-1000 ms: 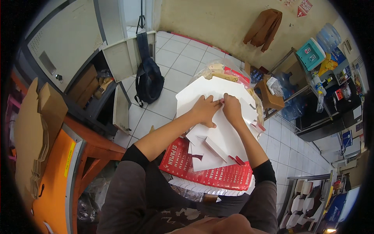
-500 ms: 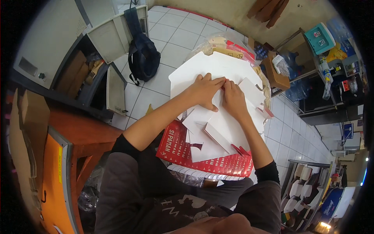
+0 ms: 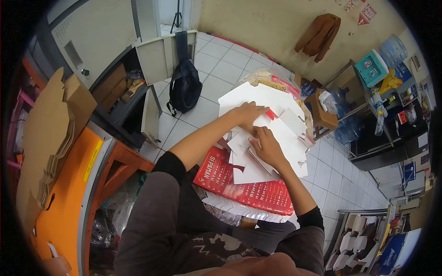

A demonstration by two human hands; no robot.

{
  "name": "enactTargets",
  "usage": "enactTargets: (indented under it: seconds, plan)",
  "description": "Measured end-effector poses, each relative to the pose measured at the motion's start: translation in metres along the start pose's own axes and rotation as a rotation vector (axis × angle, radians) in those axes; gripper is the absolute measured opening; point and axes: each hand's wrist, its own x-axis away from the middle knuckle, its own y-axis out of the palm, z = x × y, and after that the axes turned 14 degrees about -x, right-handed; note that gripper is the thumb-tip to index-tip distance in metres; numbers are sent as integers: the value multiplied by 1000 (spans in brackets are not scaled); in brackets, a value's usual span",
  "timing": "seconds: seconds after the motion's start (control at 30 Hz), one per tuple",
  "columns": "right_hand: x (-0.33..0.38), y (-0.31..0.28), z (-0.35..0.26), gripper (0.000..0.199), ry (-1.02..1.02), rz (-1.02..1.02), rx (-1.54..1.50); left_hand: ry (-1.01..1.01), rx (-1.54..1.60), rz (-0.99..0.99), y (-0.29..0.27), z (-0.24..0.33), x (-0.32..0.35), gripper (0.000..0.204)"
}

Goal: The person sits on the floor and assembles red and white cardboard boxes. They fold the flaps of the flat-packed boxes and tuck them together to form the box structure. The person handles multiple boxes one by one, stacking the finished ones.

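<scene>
A white die-cut cardboard box blank lies across my lap area, its flaps partly folded up and a small red patch showing near its middle. My left hand is at the far left part of the blank, with bent fingers gripping a flap beside the red patch. Closer to me, my right hand has its fingers bent against the same flap, thumb toward the left. The fingertips of both hands are partly hidden. Beneath the blank sits a stack of red printed cardboard sheets, white edges facing me.
Left of me, folded brown cardboard rests on an orange table. A dark backpack hangs at an open locker door. On the right are a brown carton, shelving with water bottles, and a rack of boxes.
My right hand has come nearer to me, away from the left hand. A flap has lifted and shows a red patch. The whole view has shifted, showing more of the wall.
</scene>
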Motion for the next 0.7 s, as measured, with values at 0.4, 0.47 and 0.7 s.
enactTargets:
  seconds: [0.4, 0.47, 0.7]
  plan:
    - [29, -1, 13, 39, -77, 12, -84, 365, -406, 83, -18, 11, 127, 57]
    - [31, 0, 14, 38, -93, 24, -101, 390, -363, 133, -20, 7, 125, 37]
    - [31, -5, 18, 42, -106, -18, -124, 213, -180, 71, -38, 22, 89, 19]
